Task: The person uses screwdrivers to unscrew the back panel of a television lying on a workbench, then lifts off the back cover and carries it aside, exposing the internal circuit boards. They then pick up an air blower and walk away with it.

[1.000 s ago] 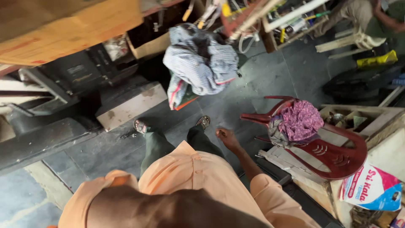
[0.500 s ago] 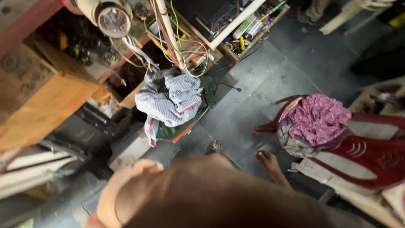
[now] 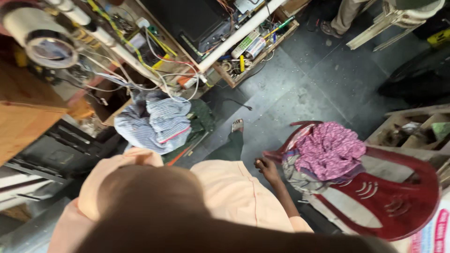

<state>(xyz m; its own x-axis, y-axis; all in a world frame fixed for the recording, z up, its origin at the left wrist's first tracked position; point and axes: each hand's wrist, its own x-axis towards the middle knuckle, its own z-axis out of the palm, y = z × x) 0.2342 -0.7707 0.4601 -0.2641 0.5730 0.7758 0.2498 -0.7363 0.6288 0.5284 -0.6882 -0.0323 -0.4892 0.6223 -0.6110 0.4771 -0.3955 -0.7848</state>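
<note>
A person in a peach shirt (image 3: pixel 225 197) was seen from above, standing on the dark floor (image 3: pixel 300 89) of a crowded workshop. The red plastic chair (image 3: pixel 398 206) stood just at the right, and a pink crumpled cloth (image 3: pixel 330 150) was laid on its seat, over a second, greyish cloth (image 3: pixel 300 171). The right hand (image 3: pixel 267 169) was hung at the side, beside the chair arm and near the cloths; its fingers were loosely curled and nothing was gripped in them. The left hand was not seen.

If the pink cloth is to be taken, it would best be gripped in its middle and lifted straight up, so that the greyish cloth below is not dragged with it.

A white sack with red and blue print (image 3: pixel 429 236) was leaned at the lower right corner. A striped blue shirt (image 3: pixel 152 122) was heaped at the left. On the low shelf (image 3: pixel 253 56), a small white cylindrical package (image 3: pixel 255 47) and a yellow tube (image 3: pixel 242 62) were laid among wires.
</note>
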